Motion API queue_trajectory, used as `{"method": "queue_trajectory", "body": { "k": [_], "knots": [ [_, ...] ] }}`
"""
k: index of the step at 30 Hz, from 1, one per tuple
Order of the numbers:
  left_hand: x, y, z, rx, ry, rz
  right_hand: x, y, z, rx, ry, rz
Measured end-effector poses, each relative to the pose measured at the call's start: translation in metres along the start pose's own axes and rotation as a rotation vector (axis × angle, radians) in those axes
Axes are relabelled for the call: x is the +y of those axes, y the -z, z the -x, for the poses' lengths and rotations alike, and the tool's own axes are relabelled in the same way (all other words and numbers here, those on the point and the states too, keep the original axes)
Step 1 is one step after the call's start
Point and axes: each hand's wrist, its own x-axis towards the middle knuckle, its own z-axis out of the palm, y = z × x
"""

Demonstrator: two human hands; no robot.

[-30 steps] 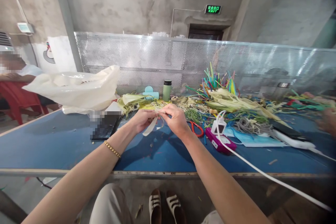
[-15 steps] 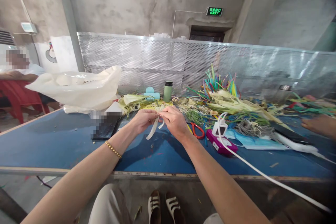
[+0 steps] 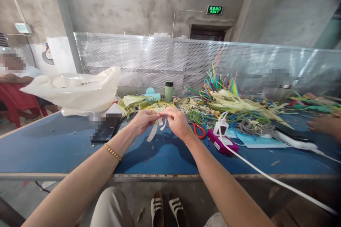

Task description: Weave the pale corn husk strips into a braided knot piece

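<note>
My left hand [image 3: 145,120] and my right hand [image 3: 176,120] meet above the near middle of the blue table. Their thumbs and fingertips are pinched together at the top of some pale, ribbon-like strips [image 3: 152,132]. One longer strip hangs down to the left, and shorter curled ends dangle between the hands. The strips look like the dried corn husks [image 3: 231,103] heaped further back. What lies right between the fingertips is hidden. A gold bead bracelet [image 3: 113,151] circles my left wrist.
The blue table [image 3: 66,149] holds a plastic bag [image 3: 77,90], a black flat object [image 3: 105,131], a green bottle [image 3: 168,92], red-handled scissors [image 3: 199,131], a purple power strip [image 3: 222,142] with a white cable, and a face mask [image 3: 261,140]. Another person's hand [image 3: 325,126] is at right.
The view has shifted slightly. My fingers have moved a little at the strips, and a short pale end now shows between the hands. Both hands keep their pinch.
</note>
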Motion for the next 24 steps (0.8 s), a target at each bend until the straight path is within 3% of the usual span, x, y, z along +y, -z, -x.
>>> {"method": "queue_trajectory", "body": {
  "k": [4, 9, 15, 24],
  "knots": [
    [0.0015, -0.0013, 0.0012, 0.007, 0.005, -0.030, -0.0041, 0.0011, -0.0010, 0.017, -0.073, -0.084],
    [0.0007, 0.0005, -0.0014, 0.039, -0.050, 0.038, -0.0084, 0.0018, -0.0006, 0.156, -0.193, -0.002],
    [-0.0047, 0.0027, -0.0066, 0.089, -0.047, 0.105, -0.0101, -0.0043, 0.0017, -0.028, -0.235, 0.069],
    [-0.0006, -0.0052, -0.0012, 0.072, -0.046, 0.012, -0.0093, -0.0042, 0.0016, -0.057, -0.251, 0.127]
  ]
}}
